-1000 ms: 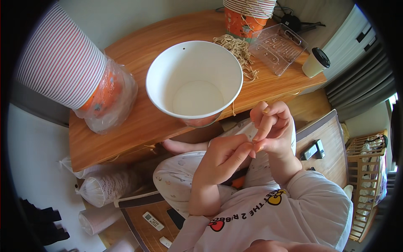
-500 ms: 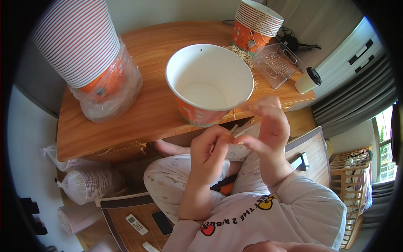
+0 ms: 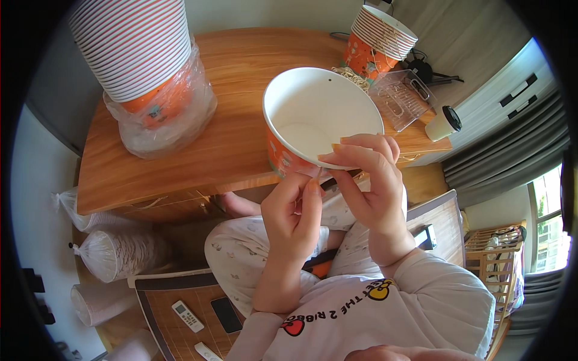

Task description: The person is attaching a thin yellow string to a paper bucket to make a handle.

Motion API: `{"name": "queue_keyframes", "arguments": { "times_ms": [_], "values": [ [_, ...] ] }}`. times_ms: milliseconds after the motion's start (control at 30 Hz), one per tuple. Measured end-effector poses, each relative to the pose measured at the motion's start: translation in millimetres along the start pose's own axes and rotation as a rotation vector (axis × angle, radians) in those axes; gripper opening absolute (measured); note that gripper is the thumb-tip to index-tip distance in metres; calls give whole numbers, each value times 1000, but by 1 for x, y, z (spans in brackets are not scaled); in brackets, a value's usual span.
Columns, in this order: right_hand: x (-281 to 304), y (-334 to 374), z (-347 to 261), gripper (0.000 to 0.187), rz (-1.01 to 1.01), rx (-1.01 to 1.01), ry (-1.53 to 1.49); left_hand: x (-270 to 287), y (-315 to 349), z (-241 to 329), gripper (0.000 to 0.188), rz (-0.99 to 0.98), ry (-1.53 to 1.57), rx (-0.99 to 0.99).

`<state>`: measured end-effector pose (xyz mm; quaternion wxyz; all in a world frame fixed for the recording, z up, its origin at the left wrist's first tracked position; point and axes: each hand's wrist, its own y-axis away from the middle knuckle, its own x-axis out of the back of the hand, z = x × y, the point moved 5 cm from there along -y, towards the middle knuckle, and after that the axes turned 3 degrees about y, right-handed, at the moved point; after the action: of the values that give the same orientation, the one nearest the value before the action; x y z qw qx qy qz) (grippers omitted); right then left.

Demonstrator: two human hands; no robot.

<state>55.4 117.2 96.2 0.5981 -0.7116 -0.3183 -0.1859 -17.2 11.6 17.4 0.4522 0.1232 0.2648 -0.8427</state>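
Observation:
An open white paper bucket [image 3: 301, 114] with an orange printed outside stands at the table's front edge, a small hole near its far rim. My right hand [image 3: 373, 180] grips its near rim, fingers over the inside and thumb against the outer wall. Just below that rim, my left hand [image 3: 293, 213] is closed in a pinch. A thin, pale cord-like piece [image 3: 320, 171] pokes up from its fingertips, touching or very close to the bucket wall. The rest of that piece is hidden by the fingers.
On the wooden table [image 3: 241, 78] stand a tall bucket stack [image 3: 138, 54] in plastic at left, and a shorter stack [image 3: 376, 45] at back right. Near that lie a cord bundle [image 3: 352, 78], a clear tray [image 3: 402, 99] and a lidded cup [image 3: 443, 123]. Bagged stacks [image 3: 120, 256] sit on the floor.
My right hand has moved left onto the bucket's rim and taken hold of it. My left hand's pinch has risen to just under the rim. The view has shifted slightly.

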Motion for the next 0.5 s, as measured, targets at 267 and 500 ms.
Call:
{"name": "queue_keyframes", "arguments": {
  "times_ms": [267,500],
  "values": [
    [-2,1,-2,38,13,4,-53,1,-1,-3,14,21,-1,-4],
    [2,-4,-7,42,-18,11,-52,0,-2,-9,11,-11,82,14]
  ]
}}
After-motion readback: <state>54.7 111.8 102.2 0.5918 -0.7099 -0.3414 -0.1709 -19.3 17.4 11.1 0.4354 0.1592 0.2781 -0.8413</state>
